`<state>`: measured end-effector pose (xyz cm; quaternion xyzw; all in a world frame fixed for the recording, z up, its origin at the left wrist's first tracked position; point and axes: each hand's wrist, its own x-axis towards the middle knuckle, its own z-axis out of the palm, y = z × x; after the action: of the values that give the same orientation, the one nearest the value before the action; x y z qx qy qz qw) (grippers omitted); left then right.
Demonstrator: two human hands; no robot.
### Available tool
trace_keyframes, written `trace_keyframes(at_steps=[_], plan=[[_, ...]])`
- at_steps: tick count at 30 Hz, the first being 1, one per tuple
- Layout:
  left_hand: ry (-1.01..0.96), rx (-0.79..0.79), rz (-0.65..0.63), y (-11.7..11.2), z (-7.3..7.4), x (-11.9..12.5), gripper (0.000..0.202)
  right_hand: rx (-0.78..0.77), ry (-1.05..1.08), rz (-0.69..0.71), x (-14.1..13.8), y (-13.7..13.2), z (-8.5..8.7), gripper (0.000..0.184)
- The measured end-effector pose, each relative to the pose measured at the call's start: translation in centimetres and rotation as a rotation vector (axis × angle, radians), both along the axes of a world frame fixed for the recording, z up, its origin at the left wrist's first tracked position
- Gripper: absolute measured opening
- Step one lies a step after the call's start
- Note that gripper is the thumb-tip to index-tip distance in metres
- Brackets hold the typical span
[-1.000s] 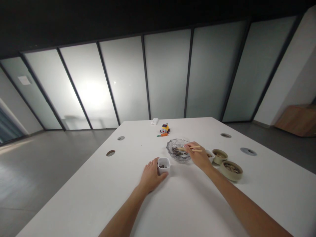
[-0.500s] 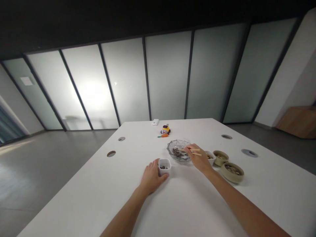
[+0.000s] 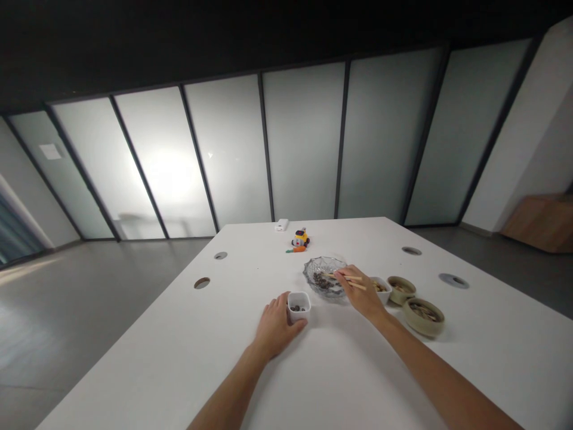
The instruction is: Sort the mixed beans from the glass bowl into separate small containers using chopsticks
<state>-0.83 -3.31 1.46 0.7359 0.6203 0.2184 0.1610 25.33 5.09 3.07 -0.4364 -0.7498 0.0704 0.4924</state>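
Here, left hand (image 3: pixel 274 328) clasps cup (image 3: pixel 301 315), right hand (image 3: pixel 359 294) grips chopsticks (image 3: pixel 356 278)

Dark pieces (image 3: pixel 296 308) lie in the square white cup and, beside it, in the faceted glass bowl (image 3: pixel 323 292) under the chopstick tips; farther right stand two olive pots (image 3: pixel 423 326).

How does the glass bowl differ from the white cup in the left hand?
The glass bowl is clear and wider; the white cup is opaque and smaller. Chopsticks in the right hand reach into the bowl, while the left hand holds the cup. Both contain small dark pieces.
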Motion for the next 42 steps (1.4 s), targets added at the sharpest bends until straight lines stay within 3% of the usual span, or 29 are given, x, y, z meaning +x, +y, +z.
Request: trace_keyframes(at_steps=[14, 16, 22, 30, 33, 37, 42], plan=[[-0.007, 0.026, 0.003, -0.2, 0.2, 0.1, 0.066, 0.013, 0.095, -0.039, 0.2, -0.6, 1.2, 0.047], [-0.011, 0.012, -0.002, -0.2, 0.2, 0.2, 0.068, -0.039, 0.19, -0.018, 0.4, -0.6, 1.8, 0.044], [-0.013, 0.01, -0.009, -0.1, 0.2, 0.1, 0.069, -0.304, 0.503, 0.253, 0.8, -0.5, 4.2, 0.039], [-0.005, 0.034, -0.01, -0.2, 0.5, 0.3, 0.06, -0.512, 0.405, 0.35, -1.2, -2.9, 5.6, 0.049], [-0.007, 0.041, -0.011, -0.3, 0.7, 0.4, 0.055, -0.472, 0.391, 0.31, -1.5, -3.3, 5.9, 0.05], [0.004, 0.021, -0.007, -0.2, 0.7, 0.5, 0.059, -0.293, 0.368, 0.201, -0.7, -2.9, 6.1, 0.046], [0.025, 0.019, 0.026, 0.0, 0.4, 0.8, 0.065, -0.071, 0.158, 0.047, 0.9, -1.8, 5.1, 0.046]])
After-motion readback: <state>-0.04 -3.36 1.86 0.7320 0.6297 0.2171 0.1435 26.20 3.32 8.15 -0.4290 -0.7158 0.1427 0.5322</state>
